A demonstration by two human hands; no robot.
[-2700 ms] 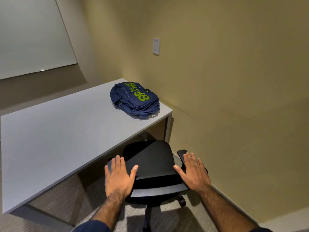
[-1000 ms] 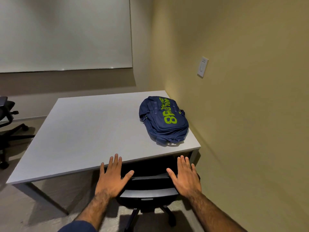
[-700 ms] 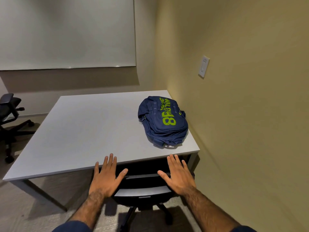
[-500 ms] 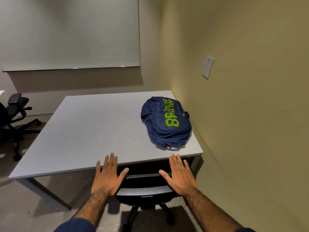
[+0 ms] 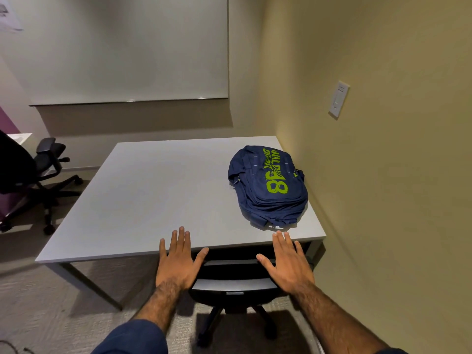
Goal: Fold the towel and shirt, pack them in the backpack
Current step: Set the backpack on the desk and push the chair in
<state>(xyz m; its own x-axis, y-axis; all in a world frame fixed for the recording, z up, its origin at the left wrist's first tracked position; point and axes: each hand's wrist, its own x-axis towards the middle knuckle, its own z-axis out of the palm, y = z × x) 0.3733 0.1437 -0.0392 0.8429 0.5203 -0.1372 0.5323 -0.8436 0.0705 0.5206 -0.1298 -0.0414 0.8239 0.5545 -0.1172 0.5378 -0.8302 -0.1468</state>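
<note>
Nearest the camera, two bare forearms reach forward, the left one with a dark blue sleeve (image 5: 132,335) pushed up. The left hand (image 5: 177,261) and the right hand (image 5: 290,264) are both held flat, palms down, fingers (image 5: 181,238) spread wide and gripping nothing. Between them sits a black office chair (image 5: 233,287), tucked partly under the near edge of the grey surface (image 5: 153,195). Both hands' fingertips overlap that edge. Farther back, at the right side of the surface near the yellow wall, a navy backpack (image 5: 268,185) with green lettering lies flat, zipped shut. No towel or shirt shows. A second black chair (image 5: 33,172) stands far left, below a whiteboard (image 5: 122,47).
</note>
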